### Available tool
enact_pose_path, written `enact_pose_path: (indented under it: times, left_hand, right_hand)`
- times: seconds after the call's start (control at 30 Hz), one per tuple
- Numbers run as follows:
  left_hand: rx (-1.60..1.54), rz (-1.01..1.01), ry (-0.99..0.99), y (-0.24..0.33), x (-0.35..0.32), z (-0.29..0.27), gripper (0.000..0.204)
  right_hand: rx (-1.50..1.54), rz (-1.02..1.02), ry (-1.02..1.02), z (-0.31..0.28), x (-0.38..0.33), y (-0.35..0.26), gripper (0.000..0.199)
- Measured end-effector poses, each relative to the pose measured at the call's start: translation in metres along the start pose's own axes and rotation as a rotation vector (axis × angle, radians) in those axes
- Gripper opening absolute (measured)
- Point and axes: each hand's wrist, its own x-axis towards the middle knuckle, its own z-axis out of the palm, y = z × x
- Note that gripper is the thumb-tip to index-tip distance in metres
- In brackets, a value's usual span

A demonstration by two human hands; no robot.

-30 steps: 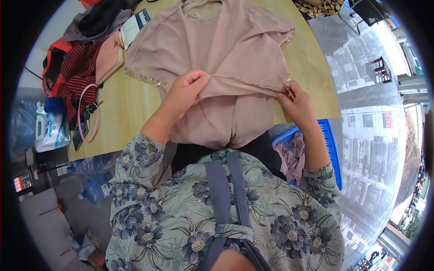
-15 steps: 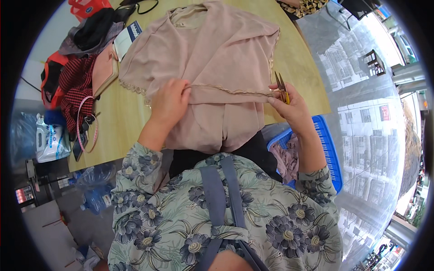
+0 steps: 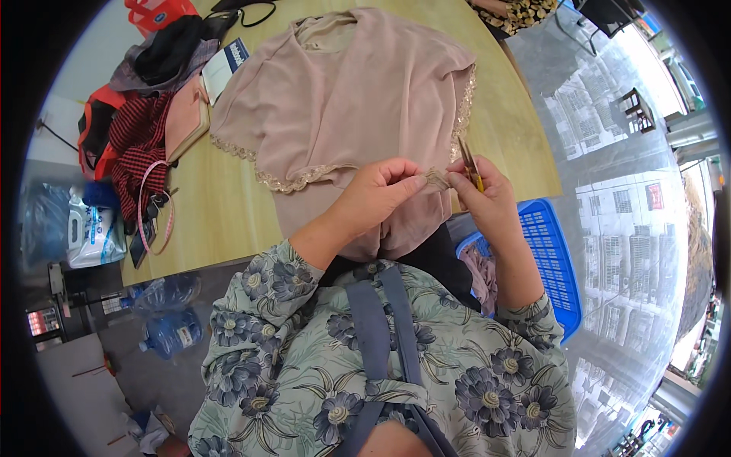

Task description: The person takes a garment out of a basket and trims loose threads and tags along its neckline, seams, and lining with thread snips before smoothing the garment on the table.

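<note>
A dusty-pink garment [image 3: 373, 95] with gold lace trim [image 3: 293, 181] along its edges lies spread on the wooden table [image 3: 525, 145], its lower end hanging toward me. My left hand [image 3: 377, 190] pinches the lace edge near its right corner, thumb against fingers. Close beside it, my right hand [image 3: 487, 194] pinches the same edge. Small scissors [image 3: 470, 164] with a yellow handle rest in that right hand, blades pointing up and away from me. A short piece of the lace shows between the two hands; the fingertips hide the rest.
At the table's left lie a pink notebook [image 3: 186, 122], a red-black checked cloth [image 3: 137, 141], a pink tape measure [image 3: 142, 194] and a dark cap [image 3: 169, 53]. A blue basket [image 3: 552, 255] holding pink fabric stands right of my right arm. Water bottles [image 3: 173, 333] stand at lower left.
My left hand has moved right along the garment's edge, close to my right hand. The lace edge at left, folded over before, now lies with its trim showing. The scissors stay in my right hand.
</note>
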Motion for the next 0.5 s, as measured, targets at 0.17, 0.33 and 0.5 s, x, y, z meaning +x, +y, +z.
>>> enact_pose_path:
  times: [0.17, 0.33, 0.5]
  left_hand:
    - [-0.3, -0.154, 0.067, 0.002, -0.004, 0.001, 0.014]
    - [-0.343, -0.157, 0.094, 0.001, -0.006, 0.001, 0.015]
    - [-0.336, -0.119, 0.088, 0.001, -0.009, 0.0, 0.015]
  right_hand:
    - [-0.055, -0.076, 0.159, -0.002, -0.004, 0.009, 0.013]
    - [-0.119, -0.139, 0.13, 0.012, -0.011, 0.0, 0.015]
    - [-0.153, -0.071, 0.122, 0.015, -0.009, -0.001, 0.017]
